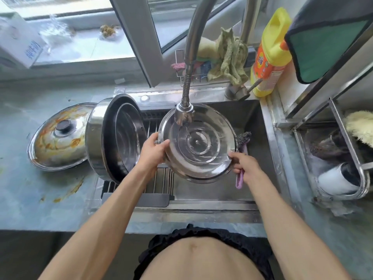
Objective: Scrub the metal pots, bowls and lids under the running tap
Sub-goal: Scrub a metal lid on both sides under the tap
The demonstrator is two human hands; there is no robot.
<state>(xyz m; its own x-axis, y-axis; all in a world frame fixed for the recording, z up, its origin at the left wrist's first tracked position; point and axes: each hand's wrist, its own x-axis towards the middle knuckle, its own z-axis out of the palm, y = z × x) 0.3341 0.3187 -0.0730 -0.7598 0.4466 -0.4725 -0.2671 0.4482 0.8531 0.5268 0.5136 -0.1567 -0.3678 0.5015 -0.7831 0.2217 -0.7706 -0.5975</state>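
A round steel lid (196, 144) with concentric rings is tilted over the sink, its underside facing me, right under the tap head (184, 113). My left hand (154, 149) grips the lid's left rim. My right hand (243, 163) touches the lower right rim while gripping a purple-handled steel-wool brush (243, 138), whose wool head sticks up beside the lid. A large steel pot (115, 136) lies on its side on the rack at the left, with a second bowl nested inside. A greasy lid (58, 136) with a black knob lies on the counter.
The sink (252, 118) has a sliding rack (159, 178) across its left half. A yellow detergent bottle (270, 53) and a rag basket (220, 59) stand behind the tap. A metal dish rack (343, 158) with a white cup is at the right.
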